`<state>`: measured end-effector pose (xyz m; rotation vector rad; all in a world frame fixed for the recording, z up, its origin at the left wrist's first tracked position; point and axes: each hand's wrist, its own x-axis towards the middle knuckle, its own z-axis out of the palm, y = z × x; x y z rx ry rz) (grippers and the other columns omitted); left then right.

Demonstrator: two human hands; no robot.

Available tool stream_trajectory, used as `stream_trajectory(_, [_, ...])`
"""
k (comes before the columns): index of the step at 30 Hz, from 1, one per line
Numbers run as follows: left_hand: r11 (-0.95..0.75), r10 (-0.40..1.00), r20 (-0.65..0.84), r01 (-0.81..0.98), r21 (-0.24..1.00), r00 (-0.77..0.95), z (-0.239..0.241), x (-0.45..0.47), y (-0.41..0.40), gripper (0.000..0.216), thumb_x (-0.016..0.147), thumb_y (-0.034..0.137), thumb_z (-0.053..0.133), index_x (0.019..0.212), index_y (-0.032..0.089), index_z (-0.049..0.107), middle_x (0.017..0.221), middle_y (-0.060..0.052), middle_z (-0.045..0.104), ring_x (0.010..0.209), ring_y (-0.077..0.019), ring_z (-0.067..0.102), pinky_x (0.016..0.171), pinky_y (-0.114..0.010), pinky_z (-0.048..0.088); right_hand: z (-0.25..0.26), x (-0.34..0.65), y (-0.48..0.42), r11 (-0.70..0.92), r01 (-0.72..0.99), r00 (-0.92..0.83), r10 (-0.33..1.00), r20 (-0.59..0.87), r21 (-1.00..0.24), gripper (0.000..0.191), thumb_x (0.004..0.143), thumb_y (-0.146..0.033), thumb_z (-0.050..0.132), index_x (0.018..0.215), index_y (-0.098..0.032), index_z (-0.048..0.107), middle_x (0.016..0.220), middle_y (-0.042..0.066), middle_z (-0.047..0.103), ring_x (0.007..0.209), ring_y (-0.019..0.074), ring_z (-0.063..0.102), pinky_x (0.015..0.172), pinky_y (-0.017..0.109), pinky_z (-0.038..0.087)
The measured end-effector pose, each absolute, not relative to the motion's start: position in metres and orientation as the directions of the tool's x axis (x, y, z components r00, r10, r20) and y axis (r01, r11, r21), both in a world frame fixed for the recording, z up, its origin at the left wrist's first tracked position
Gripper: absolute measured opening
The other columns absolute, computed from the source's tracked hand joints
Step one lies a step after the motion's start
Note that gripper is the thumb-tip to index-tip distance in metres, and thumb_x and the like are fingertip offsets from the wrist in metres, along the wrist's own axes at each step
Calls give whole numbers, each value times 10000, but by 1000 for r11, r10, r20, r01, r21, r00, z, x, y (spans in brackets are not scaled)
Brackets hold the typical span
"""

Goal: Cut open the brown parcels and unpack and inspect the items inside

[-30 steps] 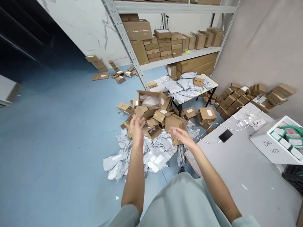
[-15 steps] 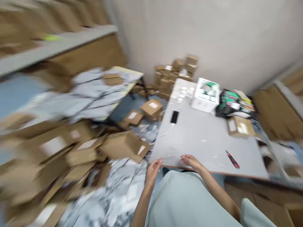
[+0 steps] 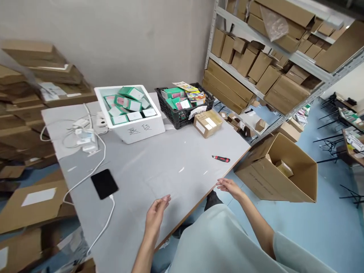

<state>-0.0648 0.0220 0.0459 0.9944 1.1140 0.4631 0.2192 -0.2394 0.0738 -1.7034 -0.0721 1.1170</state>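
Note:
My left hand [image 3: 155,215] hovers over the near edge of a grey table [image 3: 159,167], fingers loosely apart, holding nothing. My right hand [image 3: 229,187] hangs just past the table's front edge, fingers stretched out and empty. A red and black utility knife [image 3: 221,158] lies on the table a little beyond my right hand. A small brown carton [image 3: 207,123] sits further back. A black phone [image 3: 104,183] on a white cable lies to the left of my left hand.
A white foam box [image 3: 133,129] of green packets and a black basket [image 3: 182,113] stand at the table's back. A large open carton [image 3: 284,170] lies tipped on the blue floor at right. Shelves of cartons [image 3: 264,68] rise behind; stacked cartons [image 3: 25,94] crowd the left.
The view has swung right from the floor pile of cartons to the grey table. Both hands dropped from reaching toward the pile to the table's near edge, still empty.

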Motion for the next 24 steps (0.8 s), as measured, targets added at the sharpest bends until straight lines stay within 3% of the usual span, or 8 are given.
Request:
stream_trajectory(6, [489,770,-482,98,867,418,63,34,17,755,589,855,931,937,211,746,1288,-165,823,1247,-373,767,1249,-610,516,61,342,-211,-447,-386,591,552,-588,-807,505,843,-598,877,1155,-208,800,1255,139,838,1125,283,812,1112,469,578])
stream_trajectory(12, [536,735,-552,161,829,394,61,135,-21,771,542,831,945,946,196,779,1284,-194,815,1204,-387,776,1199,-614,536,51,472,-140,-415,-55,666,662,-343,-908,422,964,-517,720,1250,-213,782,1272,119,833,1181,272,789,1058,427,616])
stream_trajectory(17, [511,730,-541,192,838,417,84,212,-38,655,675,778,907,983,213,781,1322,-183,811,1257,-380,770,1195,-560,540,39,555,-91,-510,184,691,675,-258,-840,397,1005,-389,674,1334,-184,760,1388,162,780,1245,285,753,1148,429,566])
stream_trajectory(20, [488,705,-531,221,844,470,99,244,-45,627,776,770,850,1083,225,798,1405,-179,785,1275,-368,770,1176,-522,559,35,597,-47,-535,270,684,691,-231,-801,468,1012,-364,674,1426,-150,721,1465,194,723,1409,331,641,1261,459,458])
stream_trajectory(24, [475,676,-543,268,838,498,109,267,-45,631,764,767,855,1082,225,793,1365,-184,801,1256,-377,782,1160,-517,568,41,637,25,-605,468,679,712,-176,-644,538,1059,-313,589,1552,-101,626,1580,224,625,1548,341,463,1339,456,312])
